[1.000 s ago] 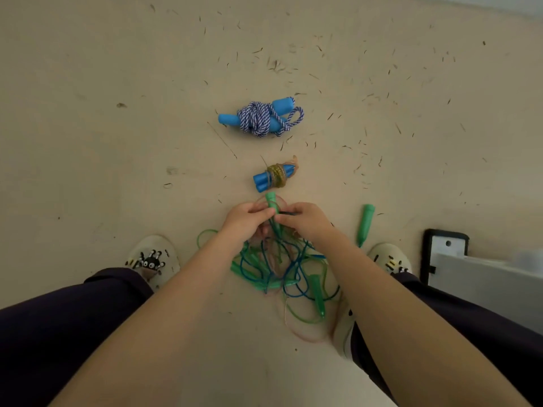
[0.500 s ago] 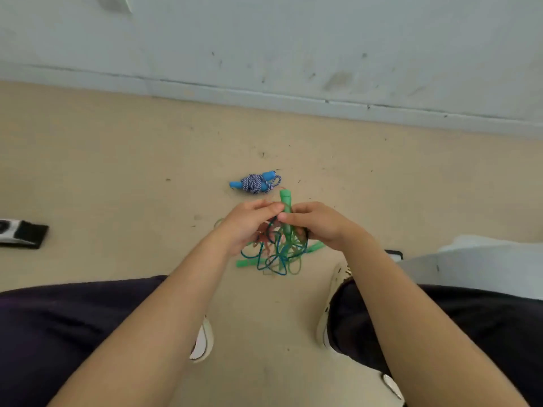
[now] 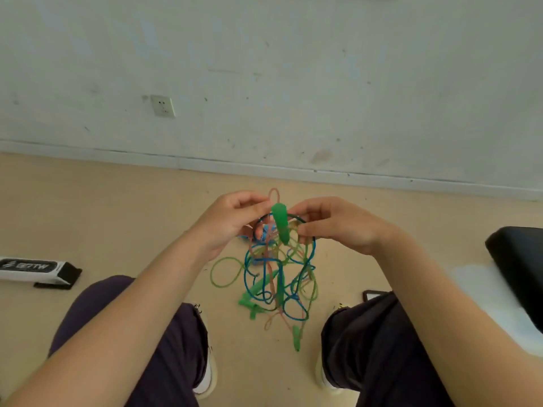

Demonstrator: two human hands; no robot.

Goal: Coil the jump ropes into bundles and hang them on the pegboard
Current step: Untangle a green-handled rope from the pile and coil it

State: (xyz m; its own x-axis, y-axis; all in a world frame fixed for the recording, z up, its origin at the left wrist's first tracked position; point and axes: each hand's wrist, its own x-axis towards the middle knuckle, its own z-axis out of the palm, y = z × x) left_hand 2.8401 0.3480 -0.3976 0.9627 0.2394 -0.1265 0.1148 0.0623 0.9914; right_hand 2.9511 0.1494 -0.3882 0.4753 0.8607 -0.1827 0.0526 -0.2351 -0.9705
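A tangle of thin jump ropes [image 3: 279,277], blue, green and pinkish cords with green handles, hangs in the air in front of me. One green handle [image 3: 280,223] sticks up between my hands. My left hand [image 3: 232,221] pinches the cords and the handle from the left. From the right, my right hand [image 3: 338,223] pinches the cords with thumb and fingers. Further green handles [image 3: 296,339] dangle low in the tangle. A bit of a blue bundled rope [image 3: 266,232] on the floor shows through the loops. No pegboard is in view.
A pale wall with a socket [image 3: 163,105] and a skirting board stands ahead. A white and black box [image 3: 35,270] lies on the floor at left. At right are a black object [image 3: 517,259], white material [image 3: 482,292] and a dark phone-like item [image 3: 374,295]. My legs flank the tangle.
I have risen and lifted the tangled ropes off the floor; the view has tilted up to the wall. The bundled ropes on the floor have dropped almost out of sight behind my hands.
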